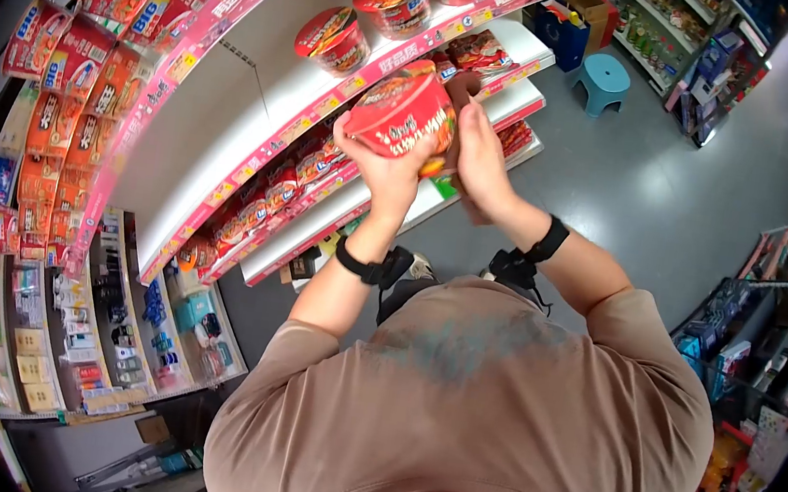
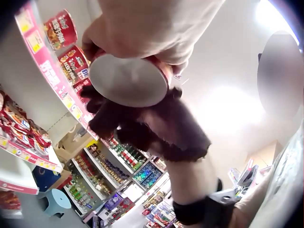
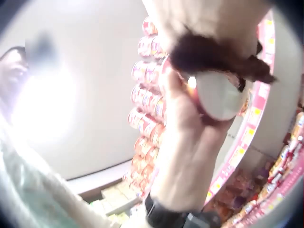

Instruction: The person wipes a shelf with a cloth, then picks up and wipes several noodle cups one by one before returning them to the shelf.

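A red instant noodle bowl (image 1: pixel 391 121) is held up in front of the shelf, its lid tilted upward. My left hand (image 1: pixel 385 175) grips it round the side, thumb and fingers spread on the wall. Opposite, my right hand (image 1: pixel 486 166) holds a dark brown cloth (image 1: pixel 464 123) against the bowl. In the left wrist view the bowl's white base (image 2: pixel 127 83) shows, with the cloth (image 2: pixel 159 126) bunched along its edge and covering the right fingers. The right wrist view has the left hand (image 3: pixel 183 111) beside the base and the cloth across the right hand (image 3: pixel 209 21).
Behind the bowl stands a white shelf unit (image 1: pixel 185 159) with pink price strips. More noodle bowls (image 1: pixel 334 40) sit on its top tier, bagged noodles on lower tiers. Stacked noodle tubs (image 1: pixel 76 54) fill the left. A blue stool (image 1: pixel 603 81) stands on the grey floor beyond.
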`<action>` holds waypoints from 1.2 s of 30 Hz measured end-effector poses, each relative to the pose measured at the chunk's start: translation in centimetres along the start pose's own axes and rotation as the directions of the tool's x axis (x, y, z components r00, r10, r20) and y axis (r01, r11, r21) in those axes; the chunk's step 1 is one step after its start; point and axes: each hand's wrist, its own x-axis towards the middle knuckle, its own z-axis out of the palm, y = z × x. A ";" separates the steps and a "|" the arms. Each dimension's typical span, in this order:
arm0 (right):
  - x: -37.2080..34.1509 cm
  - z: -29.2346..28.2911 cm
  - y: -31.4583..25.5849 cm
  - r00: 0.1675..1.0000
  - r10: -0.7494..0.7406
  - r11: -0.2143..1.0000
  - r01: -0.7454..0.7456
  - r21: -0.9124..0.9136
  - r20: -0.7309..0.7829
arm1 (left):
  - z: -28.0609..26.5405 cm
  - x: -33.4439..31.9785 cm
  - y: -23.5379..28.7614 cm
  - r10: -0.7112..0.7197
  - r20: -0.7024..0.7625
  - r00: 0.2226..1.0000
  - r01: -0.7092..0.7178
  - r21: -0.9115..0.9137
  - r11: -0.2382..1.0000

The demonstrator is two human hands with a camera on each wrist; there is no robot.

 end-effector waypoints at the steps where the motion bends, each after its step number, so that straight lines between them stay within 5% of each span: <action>1: -1.3 0.3 -1.3 0.987 -0.154 0.986 0.151 -0.072 -0.042 | 0.0 0.1 0.0 -0.034 0.000 0.999 0.034 -0.051 0.998; 2: -1.5 0.7 -1.1 0.960 -0.255 0.961 0.239 -0.138 -0.114 | -0.1 0.2 0.1 -0.061 0.004 0.998 0.061 -0.107 0.992; 3: -1.0 0.6 -0.1 0.968 -0.219 0.976 0.216 -0.039 -0.124 | -1.1 0.3 -1.4 0.103 0.044 0.994 -0.106 0.066 0.992; 4: -0.2 0.3 0.0 0.974 -0.181 0.980 0.190 0.059 -0.134 | -1.7 0.5 -1.5 0.008 0.083 0.997 0.004 -0.144 0.990; 6: 1.4 -1.1 -0.5 0.999 -0.013 0.817 0.031 0.575 -0.036 | -3.6 1.1 -0.5 -0.019 0.309 0.951 0.109 -0.276 0.955; 8: 1.9 -2.2 0.1 0.998 0.059 0.799 -0.062 0.598 0.025 | -5.4 2.6 -0.2 -0.096 0.453 0.886 0.099 0.018 0.995; 9: 1.3 -2.1 -0.1 1.000 0.010 0.898 -0.006 0.440 -0.006 | -6.4 3.2 -1.0 -0.128 0.543 0.830 0.044 0.164 0.985; 10: 0.7 -1.9 -0.9 0.998 -0.054 0.962 0.058 0.267 -0.021 | -5.3 2.8 1.7 -0.257 0.570 0.781 0.199 0.163 0.966; 11: 0.0 -1.7 -2.1 0.976 -0.210 0.977 0.212 0.035 -0.065 | -4.7 2.2 3.1 -0.235 0.519 0.822 0.174 0.165 0.971; 12: -0.3 -1.7 -2.1 0.954 -0.299 0.954 0.300 0.015 -0.023 | -4.1 1.7 3.2 -0.108 0.488 0.866 0.054 0.123 0.991; 14: -0.3 -1.7 -1.2 0.954 -0.301 0.945 0.300 0.134 -0.009 | -3.9 0.8 2.6 -0.086 0.459 0.884 0.023 0.142 0.990; 15: -0.2 -1.7 -1.0 0.984 -0.176 0.937 0.159 0.312 0.028 | -4.1 0.5 2.5 -0.113 0.462 0.880 0.021 0.199 0.980; 16: -0.1 -1.6 -0.9 0.990 0.038 0.772 -0.115 0.625 0.136 | -3.5 -0.4 3.2 -0.143 0.431 0.891 0.130 0.059 0.990; 18: 0.5 -1.8 -2.1 0.957 0.219 0.617 -0.287 0.733 0.190 | -3.4 -1.4 1.5 -0.096 0.414 0.905 0.138 -0.074 0.988; 20: 1.3 -2.5 0.7 0.787 0.416 0.486 -0.615 0.620 0.455 | -2.8 -2.2 2.8 -0.089 0.431 0.898 0.208 -0.236 0.949; 22: -0.3 -1.9 -0.8 0.745 0.399 0.367 -0.664 0.651 0.535 | -3.6 -2.2 1.8 0.026 0.391 0.920 0.019 -0.109 0.994; 24: -1.5 -0.2 -1.4 0.878 0.338 0.548 -0.477 0.687 0.340 | -4.1 -1.6 2.0 -0.011 0.313 0.950 0.060 -0.148 0.987; 31: -1.9 2.9 -3.2 0.839 0.370 0.569 -0.544 0.616 0.399 | -6.9 1.4 1.1 0.129 0.074 0.989 -0.125 -0.047 0.991; 34: -0.1 3.0 -1.6 0.730 0.415 0.484 -0.682 0.548 0.543 | -9.3 3.7 0.3 0.180 0.020 0.983 -0.180 -0.002 0.984; 36: 1.4 2.5 -1.5 0.585 0.445 0.302 -0.811 0.501 0.678 | -12.7 6.7 0.5 0.189 0.000 0.982 -0.170 0.435 0.884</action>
